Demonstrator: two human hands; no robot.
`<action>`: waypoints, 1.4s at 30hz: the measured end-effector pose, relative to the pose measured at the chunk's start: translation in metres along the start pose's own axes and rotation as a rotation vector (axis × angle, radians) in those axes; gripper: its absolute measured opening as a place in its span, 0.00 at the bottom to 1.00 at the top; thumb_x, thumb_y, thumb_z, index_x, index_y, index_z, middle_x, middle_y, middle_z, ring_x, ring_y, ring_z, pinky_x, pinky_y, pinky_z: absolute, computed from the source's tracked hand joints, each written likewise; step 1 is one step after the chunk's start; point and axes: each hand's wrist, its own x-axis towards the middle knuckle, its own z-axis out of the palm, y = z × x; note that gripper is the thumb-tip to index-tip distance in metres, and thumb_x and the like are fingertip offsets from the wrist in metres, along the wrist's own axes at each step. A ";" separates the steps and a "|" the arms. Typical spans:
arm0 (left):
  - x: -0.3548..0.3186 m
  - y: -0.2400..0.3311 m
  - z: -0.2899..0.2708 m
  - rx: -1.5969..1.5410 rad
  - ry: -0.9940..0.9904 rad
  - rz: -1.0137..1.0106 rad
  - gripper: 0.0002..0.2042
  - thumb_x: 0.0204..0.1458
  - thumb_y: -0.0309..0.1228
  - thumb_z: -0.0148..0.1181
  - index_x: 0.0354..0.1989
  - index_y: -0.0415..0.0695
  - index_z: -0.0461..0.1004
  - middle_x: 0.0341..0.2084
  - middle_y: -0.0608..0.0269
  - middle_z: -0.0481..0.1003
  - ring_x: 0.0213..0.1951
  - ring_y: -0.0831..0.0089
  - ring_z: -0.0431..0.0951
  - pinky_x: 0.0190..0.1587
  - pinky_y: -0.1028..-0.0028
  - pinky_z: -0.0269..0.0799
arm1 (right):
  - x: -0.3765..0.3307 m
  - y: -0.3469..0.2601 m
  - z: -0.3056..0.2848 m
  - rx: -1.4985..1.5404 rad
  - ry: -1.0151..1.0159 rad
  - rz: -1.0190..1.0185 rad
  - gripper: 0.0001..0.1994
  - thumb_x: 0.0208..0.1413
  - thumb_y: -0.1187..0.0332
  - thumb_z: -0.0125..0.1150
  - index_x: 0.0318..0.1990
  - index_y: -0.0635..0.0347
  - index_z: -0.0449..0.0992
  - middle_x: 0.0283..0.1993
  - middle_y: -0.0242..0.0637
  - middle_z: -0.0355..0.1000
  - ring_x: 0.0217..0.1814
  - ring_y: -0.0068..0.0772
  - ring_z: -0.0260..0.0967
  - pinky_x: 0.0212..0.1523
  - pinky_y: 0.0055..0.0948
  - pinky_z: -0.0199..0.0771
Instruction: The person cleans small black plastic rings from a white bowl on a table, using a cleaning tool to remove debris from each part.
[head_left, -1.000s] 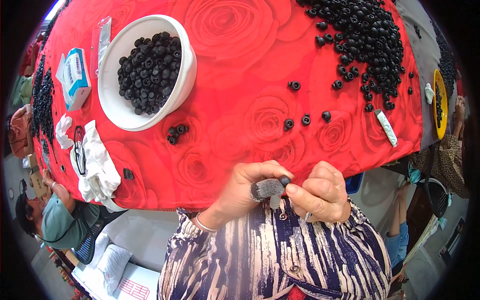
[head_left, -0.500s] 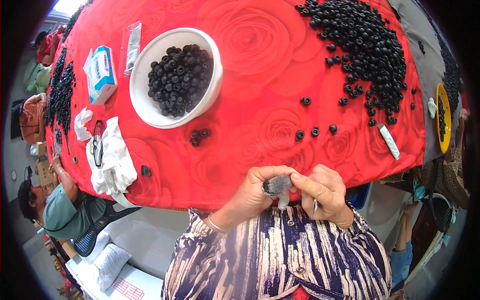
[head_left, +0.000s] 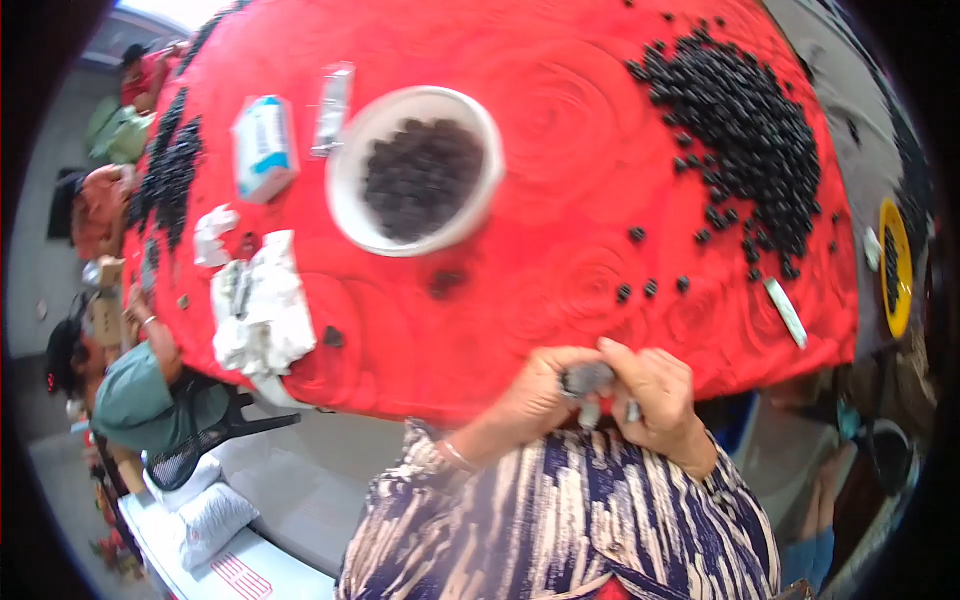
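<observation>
My left hand (head_left: 543, 392) is closed around a small grey fuzzy-looking piece (head_left: 586, 379), held just off the near edge of the red-covered table. A white tip (head_left: 590, 412) shows below that piece; what it is I cannot make out. Right beside it, my right hand (head_left: 657, 393) is closed with its fingertips at the grey piece. A thin shiny end (head_left: 633, 410) pokes out under the right fingers, the rest of it hidden in the hand. Ahead of my hands, several loose black ring-shaped parts (head_left: 651, 288) lie on the red cloth.
A white bowl (head_left: 487, 185) holds many black parts. A large heap of them (head_left: 750, 130) lies far right, near a pale narrow stick (head_left: 787, 314). At left are a blue-white box (head_left: 264, 150), a clear packet (head_left: 332, 110) and white cloth (head_left: 265, 310). Another person (head_left: 140, 390) sits left.
The whole view has shifted, so the bowl, box and cloth appear farther right. Both hands stay together at the grey piece, with the right thumb now higher over it.
</observation>
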 end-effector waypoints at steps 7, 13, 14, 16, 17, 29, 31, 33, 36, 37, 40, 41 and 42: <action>-0.013 0.022 -0.004 0.034 -0.008 0.278 0.10 0.52 0.25 0.60 0.42 0.36 0.76 0.31 0.61 0.77 0.28 0.78 0.77 0.25 0.81 0.73 | -0.009 0.004 -0.002 -0.042 0.102 0.028 0.18 0.37 0.83 0.57 0.41 0.70 0.71 0.21 0.41 0.63 0.19 0.42 0.63 0.21 0.36 0.60; -0.040 0.091 -0.011 0.504 0.511 0.796 0.12 0.49 0.18 0.59 0.43 0.38 0.76 0.37 0.57 0.77 0.32 0.76 0.78 0.28 0.82 0.74 | -0.016 0.011 0.000 -0.069 0.196 0.045 0.15 0.38 0.84 0.58 0.38 0.68 0.71 0.20 0.42 0.63 0.19 0.42 0.62 0.21 0.35 0.59; -0.039 0.104 -0.014 0.579 0.617 0.807 0.12 0.49 0.17 0.59 0.43 0.38 0.76 0.37 0.57 0.77 0.31 0.77 0.77 0.29 0.82 0.74 | -0.017 0.012 -0.001 -0.073 0.203 0.043 0.15 0.38 0.84 0.58 0.38 0.68 0.71 0.20 0.42 0.63 0.19 0.42 0.62 0.21 0.35 0.59; -0.026 0.125 -0.024 0.656 0.714 0.817 0.13 0.49 0.17 0.59 0.44 0.38 0.76 0.38 0.58 0.77 0.31 0.79 0.77 0.29 0.82 0.73 | -0.019 0.013 -0.001 -0.078 0.190 0.049 0.15 0.38 0.83 0.59 0.38 0.68 0.71 0.20 0.41 0.63 0.19 0.42 0.62 0.21 0.35 0.59; -0.017 0.134 -0.030 0.643 0.722 0.868 0.14 0.49 0.16 0.57 0.46 0.37 0.74 0.34 0.61 0.77 0.30 0.80 0.75 0.30 0.82 0.72 | -0.018 0.013 -0.001 -0.084 0.194 0.054 0.15 0.38 0.83 0.59 0.38 0.68 0.71 0.20 0.41 0.63 0.19 0.42 0.62 0.21 0.35 0.59; 0.022 0.076 -0.004 1.226 0.277 0.820 0.09 0.44 0.20 0.63 0.36 0.38 0.77 0.28 0.59 0.74 0.27 0.75 0.75 0.26 0.77 0.69 | -0.018 0.025 0.000 -0.026 0.346 0.034 0.18 0.33 0.84 0.59 0.38 0.67 0.72 0.18 0.37 0.61 0.17 0.37 0.60 0.19 0.33 0.58; 0.039 0.061 -0.002 1.271 0.202 0.827 0.11 0.43 0.26 0.66 0.36 0.37 0.76 0.26 0.58 0.73 0.23 0.76 0.73 0.25 0.76 0.67 | -0.019 0.024 0.000 -0.028 0.366 0.041 0.18 0.33 0.85 0.59 0.38 0.67 0.72 0.18 0.36 0.61 0.17 0.36 0.60 0.19 0.32 0.57; 0.046 0.051 0.007 1.241 0.176 0.745 0.12 0.43 0.26 0.66 0.38 0.38 0.76 0.27 0.59 0.73 0.23 0.76 0.72 0.25 0.76 0.67 | -0.021 0.024 0.001 -0.037 0.380 0.027 0.17 0.34 0.85 0.60 0.38 0.67 0.72 0.18 0.36 0.60 0.16 0.36 0.59 0.18 0.33 0.57; 0.056 0.043 0.011 1.241 0.143 0.671 0.14 0.44 0.27 0.66 0.40 0.39 0.75 0.29 0.58 0.73 0.22 0.73 0.72 0.25 0.73 0.68 | -0.023 0.024 0.001 -0.049 0.366 0.014 0.17 0.35 0.84 0.60 0.38 0.66 0.72 0.18 0.35 0.60 0.16 0.35 0.59 0.18 0.32 0.56; 0.061 0.039 0.009 1.297 0.131 0.670 0.13 0.44 0.27 0.66 0.39 0.39 0.75 0.29 0.57 0.73 0.23 0.72 0.73 0.26 0.73 0.68 | -0.023 0.024 0.001 -0.049 0.366 0.017 0.17 0.35 0.84 0.60 0.38 0.66 0.72 0.18 0.35 0.60 0.16 0.35 0.59 0.18 0.32 0.56; 0.065 0.034 0.011 1.401 0.128 0.731 0.12 0.44 0.28 0.66 0.38 0.39 0.74 0.30 0.56 0.73 0.24 0.70 0.74 0.27 0.73 0.69 | -0.023 0.024 0.000 -0.055 0.346 0.010 0.17 0.35 0.84 0.61 0.38 0.66 0.72 0.18 0.35 0.60 0.16 0.34 0.59 0.18 0.32 0.55; 0.066 0.033 0.012 1.448 0.138 0.795 0.12 0.44 0.28 0.66 0.37 0.39 0.74 0.29 0.56 0.73 0.25 0.69 0.75 0.28 0.72 0.69 | -0.022 0.023 0.000 -0.061 0.343 0.010 0.17 0.35 0.83 0.61 0.38 0.66 0.72 0.18 0.34 0.60 0.16 0.34 0.58 0.18 0.31 0.55; 0.065 0.032 0.012 1.448 0.139 0.793 0.12 0.44 0.28 0.66 0.37 0.39 0.74 0.29 0.56 0.73 0.25 0.69 0.75 0.28 0.72 0.69 | -0.022 0.023 0.000 -0.066 0.340 0.010 0.17 0.35 0.83 0.61 0.38 0.66 0.71 0.18 0.34 0.60 0.16 0.34 0.58 0.17 0.31 0.54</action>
